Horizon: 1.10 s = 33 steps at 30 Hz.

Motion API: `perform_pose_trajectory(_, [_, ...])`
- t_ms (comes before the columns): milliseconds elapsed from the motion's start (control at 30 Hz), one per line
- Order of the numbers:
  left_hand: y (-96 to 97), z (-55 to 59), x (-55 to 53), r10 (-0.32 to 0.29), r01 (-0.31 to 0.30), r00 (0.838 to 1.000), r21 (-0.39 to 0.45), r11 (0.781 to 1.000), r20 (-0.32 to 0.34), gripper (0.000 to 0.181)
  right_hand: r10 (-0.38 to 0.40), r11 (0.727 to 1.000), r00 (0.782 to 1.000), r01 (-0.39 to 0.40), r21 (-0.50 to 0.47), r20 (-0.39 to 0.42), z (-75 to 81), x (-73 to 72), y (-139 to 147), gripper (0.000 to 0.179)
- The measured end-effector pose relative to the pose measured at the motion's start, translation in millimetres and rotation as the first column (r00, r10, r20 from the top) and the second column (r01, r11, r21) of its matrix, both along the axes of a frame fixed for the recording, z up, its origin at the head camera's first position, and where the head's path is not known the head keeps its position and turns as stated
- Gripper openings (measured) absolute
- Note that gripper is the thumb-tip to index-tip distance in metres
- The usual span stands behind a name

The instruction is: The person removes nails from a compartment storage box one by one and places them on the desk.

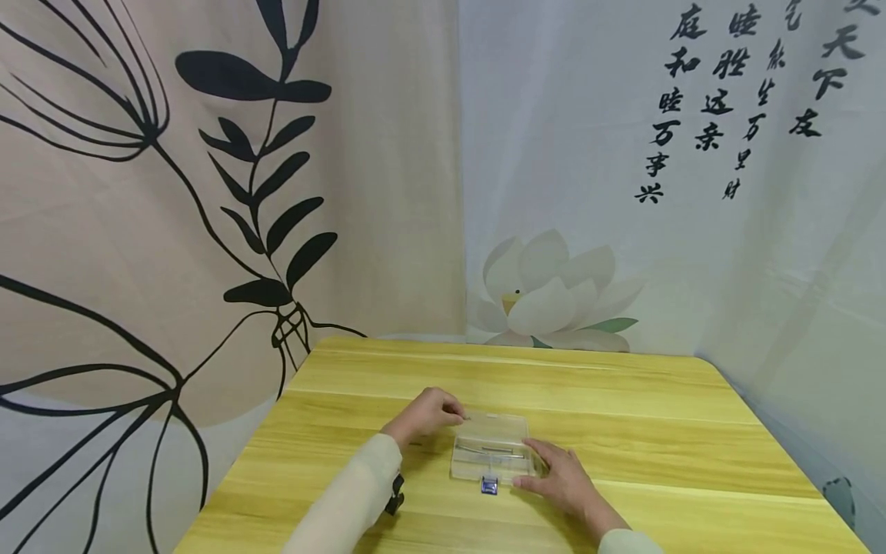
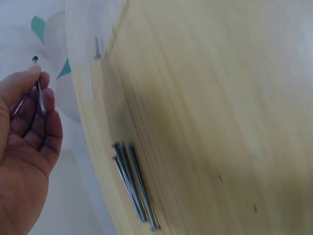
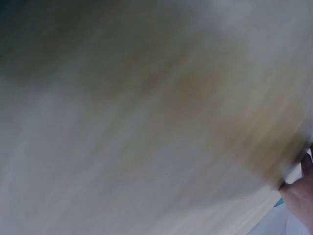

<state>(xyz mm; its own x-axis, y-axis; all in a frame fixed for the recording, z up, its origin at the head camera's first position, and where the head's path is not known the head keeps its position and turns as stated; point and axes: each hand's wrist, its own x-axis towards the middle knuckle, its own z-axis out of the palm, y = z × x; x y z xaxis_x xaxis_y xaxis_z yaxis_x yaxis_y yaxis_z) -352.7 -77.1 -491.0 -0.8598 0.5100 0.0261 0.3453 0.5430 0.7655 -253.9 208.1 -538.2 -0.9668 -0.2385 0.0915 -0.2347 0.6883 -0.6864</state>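
My left hand (image 1: 431, 412) is raised by the left back corner of a clear plastic box (image 1: 476, 470). Between its thumb and fingers it pinches a metal nail (image 2: 41, 95), which shows in the left wrist view. The box's lid (image 1: 494, 425) is folded back, and thin nails (image 1: 504, 455) lie inside. My right hand (image 1: 562, 481) grips the right end of the box, thumb at the front corner and fingers at the back. The right wrist view is blurred, with only part of the hand at its right edge.
Several loose nails (image 2: 134, 186) lie side by side on the wooden table (image 1: 623, 400). A small blue piece (image 1: 489, 485) sits at the box's front edge. Behind the table hangs a printed curtain (image 1: 388, 192).
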Motion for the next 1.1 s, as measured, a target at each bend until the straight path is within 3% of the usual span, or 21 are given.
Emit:
perform_pose_trajectory(467, [-51.7, -7.9, -7.2, 0.058, -0.058, 0.998, -0.006, 0.998, 0.021, 0.011, 0.005, 1.0, 1.0, -0.005, 0.0, 0.014, -0.9, -2.0, 0, 0.08])
perform_pose_trajectory(700, [-76.1, -9.8, -7.2, 0.104, -0.104, 0.995, -0.037, 0.994, -0.008, 0.009, 0.008, 1.0, 1.0, -0.007, 0.014, -0.007, -0.9, -1.1, 0, 0.08])
perform_pose_trajectory(1100, [-85.4, -17.2, -3.0, 0.111, -0.115, 0.992, -0.078, 0.99, -0.052, 0.01, 0.004, 1.0, 1.0, -0.004, 0.019, -0.009, -0.9, 0.8, 0, 0.079])
